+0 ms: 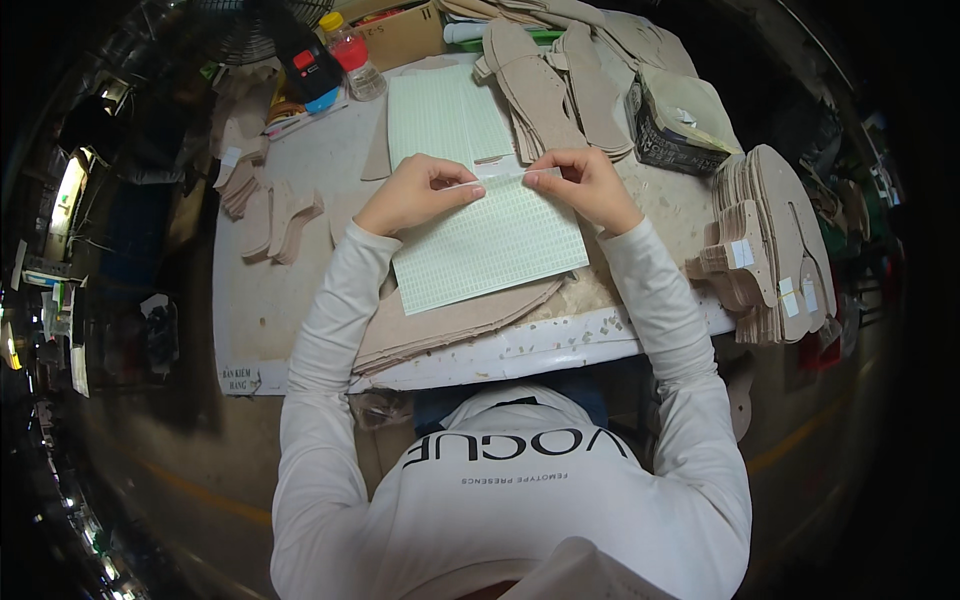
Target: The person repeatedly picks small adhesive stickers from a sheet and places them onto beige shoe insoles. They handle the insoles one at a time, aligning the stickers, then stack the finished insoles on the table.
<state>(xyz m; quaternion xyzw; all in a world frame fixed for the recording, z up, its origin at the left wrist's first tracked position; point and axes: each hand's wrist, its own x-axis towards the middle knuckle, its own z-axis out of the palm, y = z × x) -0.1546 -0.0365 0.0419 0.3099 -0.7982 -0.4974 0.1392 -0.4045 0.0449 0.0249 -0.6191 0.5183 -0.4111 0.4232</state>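
Between my two hands is a pale green sheet of small printed labels (490,250), pinched along its far edge. My left hand (425,190) closes thumb and fingers on that edge left of its middle. A short way to the right, my right hand (585,185) pinches the same edge. The sheet slopes over a stack of beige cut pieces (450,325) with a curved outline, hiding much of it. Just beyond my hands lies a pile of similar pale green sheets (440,115).
Stacked beige cut pieces stand at the right edge (785,235), far middle (530,90) and left (240,165). A dark patterned box (680,145) sits at the back right. Back left are a clear bottle with yellow cap (352,58) and a cardboard box (405,35). The white table (280,325) has a bent front edge.
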